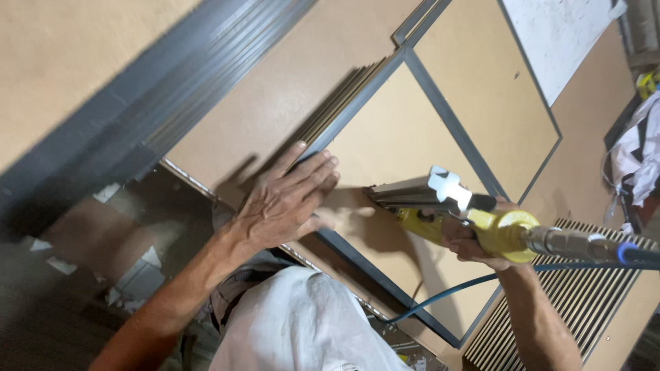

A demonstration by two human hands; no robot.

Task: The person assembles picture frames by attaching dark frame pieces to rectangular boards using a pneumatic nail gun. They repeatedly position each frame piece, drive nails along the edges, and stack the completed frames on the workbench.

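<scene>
Two hands work over a tan panel edged with a grey frame. Left hand lies flat and unclenched, fingers together, pressing on the frame's left strip where it meets a stack of thin slats. Right hand is clenched round the grip of a yellow nail gun, whose metal nose rests on the panel just right of the left fingertips. A blue hose runs from the gun's rear fitting across the panel. A slatted sheet lies beneath the right forearm, at the lower right.
</scene>
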